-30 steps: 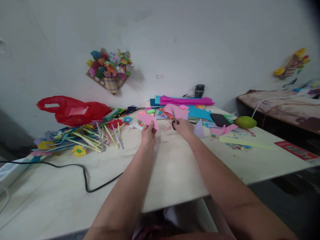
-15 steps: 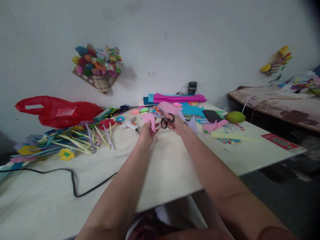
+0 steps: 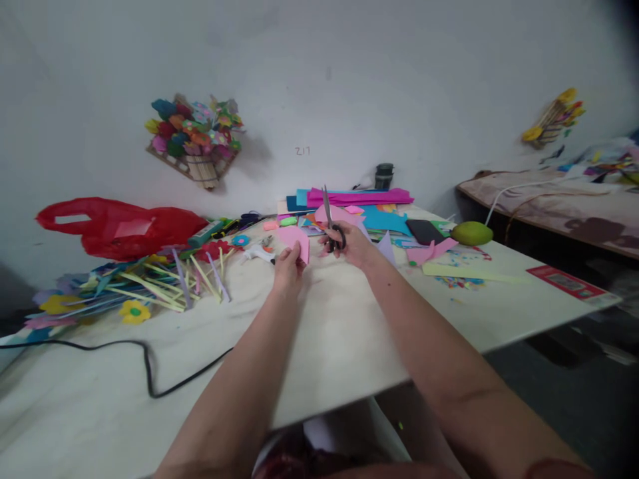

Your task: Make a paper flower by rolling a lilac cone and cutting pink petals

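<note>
My left hand (image 3: 289,267) pinches a pink sheet piece (image 3: 295,238) between thumb and fingers, its far edge rounded. In my right hand (image 3: 353,245) is a pair of scissors (image 3: 328,211) with dark handles, blades pointing up and away from me. The scissors stand apart from the pink piece, to its right. Just left of my left hand lies a white glue gun (image 3: 258,253). Beyond my right hand are more pink sheet (image 3: 333,214) and a blue sheet (image 3: 384,219).
A red plastic bag (image 3: 124,229) and a heap of pale strips (image 3: 154,286) with a yellow flower (image 3: 134,311) occupy the left. A black cord (image 3: 148,372) crosses the near left. Toward the right are a dark flat object (image 3: 424,231), a green-yellow oval object (image 3: 472,233) and small scraps (image 3: 459,283).
The scissors have turned from lying across beside the pink piece to pointing upward, clear of it. The pink piece now faces me flatter in my left hand.
</note>
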A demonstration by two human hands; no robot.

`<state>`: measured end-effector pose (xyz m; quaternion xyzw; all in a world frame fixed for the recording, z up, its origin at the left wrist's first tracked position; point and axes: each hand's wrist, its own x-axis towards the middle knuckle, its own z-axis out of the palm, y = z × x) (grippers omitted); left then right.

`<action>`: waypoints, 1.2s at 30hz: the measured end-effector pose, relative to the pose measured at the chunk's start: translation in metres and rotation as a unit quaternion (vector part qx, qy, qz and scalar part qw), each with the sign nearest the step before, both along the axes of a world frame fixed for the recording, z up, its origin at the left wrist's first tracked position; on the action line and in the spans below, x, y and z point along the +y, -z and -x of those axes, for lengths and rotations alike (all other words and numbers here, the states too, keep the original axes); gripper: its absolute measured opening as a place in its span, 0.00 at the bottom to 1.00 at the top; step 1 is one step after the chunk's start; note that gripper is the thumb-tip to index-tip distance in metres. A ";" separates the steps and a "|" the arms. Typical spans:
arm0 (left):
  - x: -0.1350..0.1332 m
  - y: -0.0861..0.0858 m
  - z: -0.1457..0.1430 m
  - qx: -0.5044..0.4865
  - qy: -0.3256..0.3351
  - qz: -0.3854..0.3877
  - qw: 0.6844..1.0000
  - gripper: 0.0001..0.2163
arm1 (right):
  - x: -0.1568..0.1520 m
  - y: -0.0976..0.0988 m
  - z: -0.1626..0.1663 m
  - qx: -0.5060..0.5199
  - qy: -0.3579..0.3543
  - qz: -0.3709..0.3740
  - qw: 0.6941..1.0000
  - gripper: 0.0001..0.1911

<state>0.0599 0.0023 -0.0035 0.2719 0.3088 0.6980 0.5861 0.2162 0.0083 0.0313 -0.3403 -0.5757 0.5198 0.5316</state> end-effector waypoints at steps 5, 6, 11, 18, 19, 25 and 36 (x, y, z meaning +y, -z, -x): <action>-0.004 -0.003 0.006 -0.013 -0.017 0.006 1.000 0.12 | -0.001 0.007 0.010 -0.134 -0.036 -0.005 0.990 0.16; -0.004 -0.004 0.007 -0.015 -0.019 0.005 1.000 0.10 | -0.003 0.008 0.012 -0.158 -0.049 -0.004 0.986 0.16; -0.002 -0.003 0.010 -0.027 -0.025 0.014 0.999 0.09 | -0.013 0.006 0.019 -0.241 -0.073 0.011 0.968 0.13; 0.001 0.001 0.011 -0.024 -0.029 0.009 0.999 0.11 | -0.008 0.009 0.016 -0.314 -0.084 0.008 0.946 0.09; 0.001 0.001 0.011 -0.021 -0.030 0.012 0.999 0.11 | -0.007 0.009 0.015 -0.323 -0.086 0.007 0.943 0.09; -0.001 -0.002 0.010 -0.013 -0.031 0.027 0.999 0.11 | -0.006 0.009 0.016 -0.353 -0.074 0.007 0.933 0.11; 0.000 0.001 0.010 -0.014 -0.027 0.035 0.999 0.11 | -0.007 0.010 0.019 -0.341 -0.079 0.004 0.937 0.12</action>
